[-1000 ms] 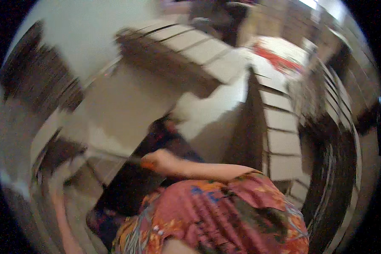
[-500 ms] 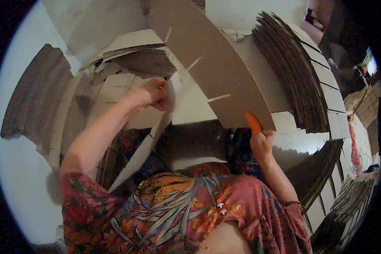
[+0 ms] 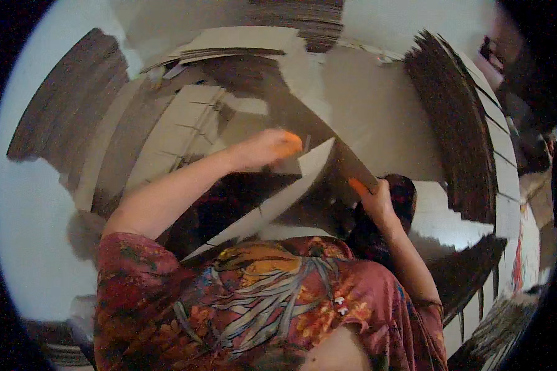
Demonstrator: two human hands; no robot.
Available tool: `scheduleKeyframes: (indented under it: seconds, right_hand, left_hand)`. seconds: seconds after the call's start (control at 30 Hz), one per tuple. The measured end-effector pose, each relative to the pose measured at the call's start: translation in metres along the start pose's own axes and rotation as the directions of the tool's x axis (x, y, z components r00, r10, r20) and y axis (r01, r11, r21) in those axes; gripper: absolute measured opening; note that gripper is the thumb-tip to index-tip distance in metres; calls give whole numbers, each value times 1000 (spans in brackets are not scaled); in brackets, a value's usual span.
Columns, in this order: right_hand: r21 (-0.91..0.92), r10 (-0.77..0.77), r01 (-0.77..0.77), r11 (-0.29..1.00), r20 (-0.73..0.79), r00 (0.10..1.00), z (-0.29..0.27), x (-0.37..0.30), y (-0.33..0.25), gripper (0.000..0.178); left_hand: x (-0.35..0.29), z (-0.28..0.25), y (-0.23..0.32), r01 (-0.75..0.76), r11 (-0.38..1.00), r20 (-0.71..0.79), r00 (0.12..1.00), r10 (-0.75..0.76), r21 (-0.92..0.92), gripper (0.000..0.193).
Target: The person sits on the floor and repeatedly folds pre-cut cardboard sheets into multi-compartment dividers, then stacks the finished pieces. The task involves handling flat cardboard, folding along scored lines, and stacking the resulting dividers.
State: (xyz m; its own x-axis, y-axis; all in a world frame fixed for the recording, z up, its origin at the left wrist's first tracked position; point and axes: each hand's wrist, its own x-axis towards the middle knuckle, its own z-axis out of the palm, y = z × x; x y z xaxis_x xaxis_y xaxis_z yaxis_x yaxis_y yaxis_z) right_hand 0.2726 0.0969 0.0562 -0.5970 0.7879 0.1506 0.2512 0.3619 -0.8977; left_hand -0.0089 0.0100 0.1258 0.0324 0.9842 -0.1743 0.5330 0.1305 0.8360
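My right hand [image 3: 380, 201] grips the near end of a long brown cardboard strip [image 3: 343, 148], its orange-covered thumb along the edge. The strip slants away toward the far left. A pale slotted cardboard strip [image 3: 269, 207] rises from near my chest, its tip meeting the brown strip; whether the two are joined I cannot tell. Close to that tip is my left hand [image 3: 278, 148], with orange on its fingers. Blur hides how its fingers are set and whether they touch either strip.
Stacked cardboard strips stand at left [image 3: 68, 102], and another tall stack of slotted strips [image 3: 461, 130] curves along the right. Pale slotted pieces [image 3: 179, 127] lie beyond my left forearm. At the back are flat sheets [image 3: 238, 40] and a dark stack [image 3: 315, 21].
The brown strip has swung from broad face to nearly edge-on and come lower. My left hand has moved right toward it, and the pale strip's tip has moved right too. The view has shifted.
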Motion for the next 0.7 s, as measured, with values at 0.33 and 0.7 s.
scheduleKeyframes:
  seconds: [0.33, 0.7]
  right_hand:
    - [-627, -412, 432, 648, 188, 891, -8, 33, -98, 63]
    - [-669, -43, 134, 731, 151, 988, -3, 44, -77, 59]
  left_hand:
    - [-34, -119, -161, 863, 336, -886, 442, -139, 378, 87]
    - [-6, -178, -248, 745, 522, -790, 580, -198, 416, 22]
